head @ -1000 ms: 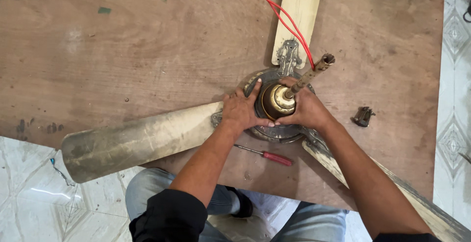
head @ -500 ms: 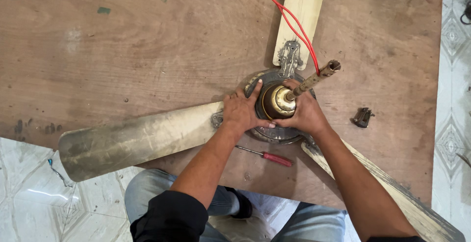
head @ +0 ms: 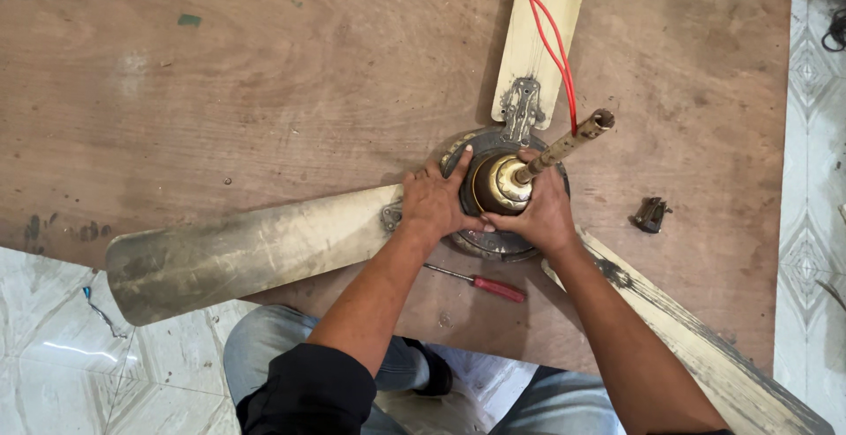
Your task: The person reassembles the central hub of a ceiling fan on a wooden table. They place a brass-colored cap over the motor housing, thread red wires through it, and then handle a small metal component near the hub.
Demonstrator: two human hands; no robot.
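Observation:
A dirty ceiling fan lies on a brown wooden board [head: 264, 82]. Its round motor housing [head: 493, 243] carries a brass cup [head: 495, 184] and a rusty down rod [head: 564, 146] tilting up to the right. A red wire [head: 551, 29] runs out of the rod's end. My left hand [head: 436, 201] grips the left side of the housing. On the right side, my right hand [head: 539, 210] holds the housing by the brass cup. Three cream blades spread out: one to the left [head: 247, 254], one to the top [head: 539, 29], one to the lower right [head: 696, 347].
A red-handled screwdriver [head: 480, 283] lies on the board just below the motor, between my forearms. A small dark metal part [head: 650, 215] sits to the right. Marble floor tiles [head: 53, 347] show past the board's edges. My knees in jeans [head: 291, 356] are below.
The view has shifted slightly, so the fan sits a little further right and lower. Both hands stay on the motor housing with the same grip.

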